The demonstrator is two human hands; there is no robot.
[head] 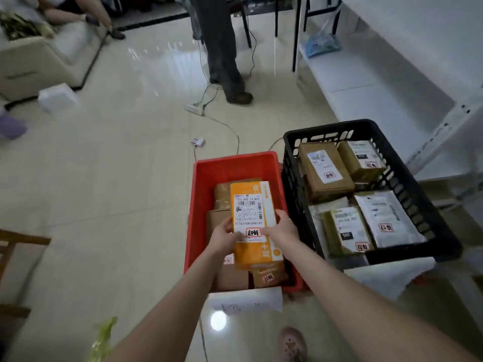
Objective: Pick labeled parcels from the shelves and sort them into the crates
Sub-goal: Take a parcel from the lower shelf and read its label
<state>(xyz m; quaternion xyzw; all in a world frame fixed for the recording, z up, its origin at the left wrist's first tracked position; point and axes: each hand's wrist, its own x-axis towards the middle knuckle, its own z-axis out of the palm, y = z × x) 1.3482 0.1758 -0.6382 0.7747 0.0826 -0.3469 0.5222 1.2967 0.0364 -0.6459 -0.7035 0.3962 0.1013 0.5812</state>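
Note:
An orange parcel (pixel 252 202) with a white shipping label and a red-framed sticker hangs over the red crate (pixel 206 178) on the floor. My left hand (pixel 224 235) grips its left edge and my right hand (pixel 283 228) grips its right edge, both near the sticker. Under it several brown cardboard parcels (pixel 269 276) lie in the red crate. To the right stands a black crate (pixel 295 163) holding brown boxes (pixel 324 168) and a grey mailer (pixel 386 220), all labeled.
White metal shelves (pixel 371 82) run along the right, with a blue bag (pixel 322 44) on one. A person's legs (pixel 227 61) stand ahead beside cables and a power strip (pixel 194 108). A sofa (pixel 39 61) sits far left. A paper sheet (pixel 245 300) lies before the red crate.

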